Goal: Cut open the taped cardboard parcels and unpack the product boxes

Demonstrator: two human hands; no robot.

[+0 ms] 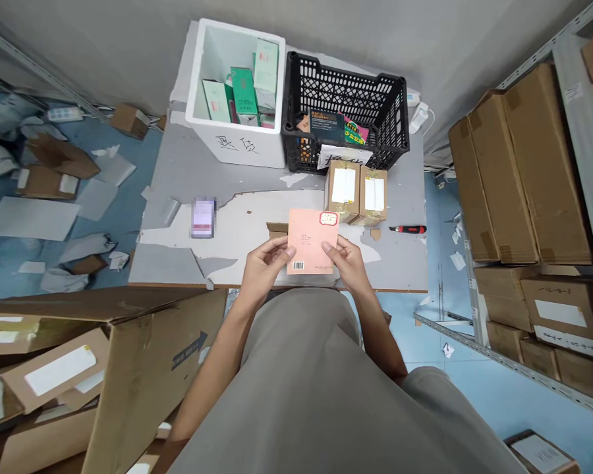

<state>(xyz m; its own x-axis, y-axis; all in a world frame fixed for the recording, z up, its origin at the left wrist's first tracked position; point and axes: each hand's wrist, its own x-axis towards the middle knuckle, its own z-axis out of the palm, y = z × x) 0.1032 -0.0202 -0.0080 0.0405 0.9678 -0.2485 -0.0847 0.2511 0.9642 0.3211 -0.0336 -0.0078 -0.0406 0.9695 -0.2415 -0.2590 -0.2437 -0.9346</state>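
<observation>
Near the table's front edge I hold a thin pink book (312, 243) between both hands. A barcode sits at its lower left and a red-edged label at its upper right. My left hand (265, 266) pinches the left edge, thumb on the face. At the right edge my right hand (348, 262) does the same. Partly hidden behind the book is a piece of brown cardboard (277, 228). Just beyond stand two small taped cartons (344, 187) with white labels. To their right lies a red and black box cutter (408, 230).
A white foam bin (242, 141) with green and white boxes stands at the back, beside a black plastic crate (395, 125) with packaged goods. A phone (203, 218) lies left on the table (400, 263). A large carton (148, 375) is at lower left; shelves with boxes (538, 171) stand right.
</observation>
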